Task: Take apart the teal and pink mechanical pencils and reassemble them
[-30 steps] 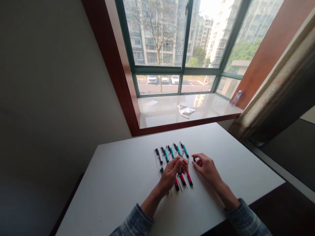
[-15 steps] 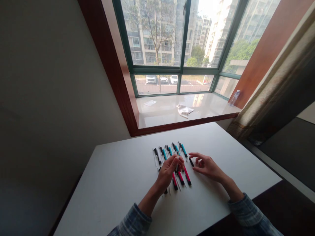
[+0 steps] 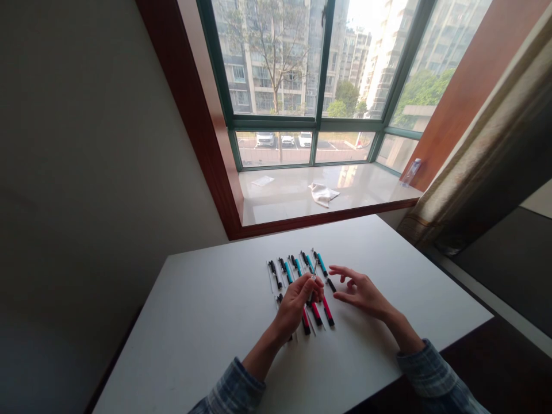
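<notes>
Fingers of the left hand [image 3: 297, 298] pinch a slim pale pen part [image 3: 313, 278]; those of the right hand [image 3: 360, 292] spread beside a short black cylinder [image 3: 331, 285], probably light, stiff, slippery, best held mid-length. Beyond, teal-and-black pens [image 3: 322, 265] line the white table [image 3: 215, 316].

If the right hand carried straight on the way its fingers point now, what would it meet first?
The right hand would most likely meet the small black piece first, right by its fingertips; further along is the left hand. With one view, depth stays uncertain.
</notes>
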The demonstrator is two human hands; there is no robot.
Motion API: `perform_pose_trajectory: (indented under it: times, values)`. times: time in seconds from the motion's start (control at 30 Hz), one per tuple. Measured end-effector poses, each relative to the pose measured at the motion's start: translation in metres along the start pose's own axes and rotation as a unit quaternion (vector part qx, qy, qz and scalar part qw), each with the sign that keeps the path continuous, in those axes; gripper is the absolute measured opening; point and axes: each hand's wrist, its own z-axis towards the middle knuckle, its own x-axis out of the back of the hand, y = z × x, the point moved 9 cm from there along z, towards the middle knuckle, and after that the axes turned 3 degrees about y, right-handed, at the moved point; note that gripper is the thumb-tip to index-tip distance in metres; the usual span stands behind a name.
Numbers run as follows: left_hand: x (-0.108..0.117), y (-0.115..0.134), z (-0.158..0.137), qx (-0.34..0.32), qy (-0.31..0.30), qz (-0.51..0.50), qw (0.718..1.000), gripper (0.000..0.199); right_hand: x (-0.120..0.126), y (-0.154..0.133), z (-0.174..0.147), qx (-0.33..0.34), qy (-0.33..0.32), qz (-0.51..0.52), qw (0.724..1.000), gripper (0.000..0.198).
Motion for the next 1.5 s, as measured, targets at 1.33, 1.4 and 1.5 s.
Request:
perform_pose_trajectory:
  times: [1.33, 1.4, 1.5]
  values:
    - [-0.006, 0.002, -0.004, 0.003, -0.001, 0.097, 0.995, 0.045, -0.008, -0.060, -0.038, -0.033, 0.154, 0.123, 0.980, 0.044]
    - [-0.006, 0.001, -0.004, 0.005, -0.001, 0.091, 0.996, 0.043, -0.011, -0.064, -0.039, -0.018, 0.154, 0.094, 0.984, 0.038]
    - [-0.008, -0.002, -0.004, 0.011, -0.022, 0.080, 0.996, 0.040, -0.012, -0.068, -0.040, 0.002, 0.136, 0.062, 0.989, 0.030]
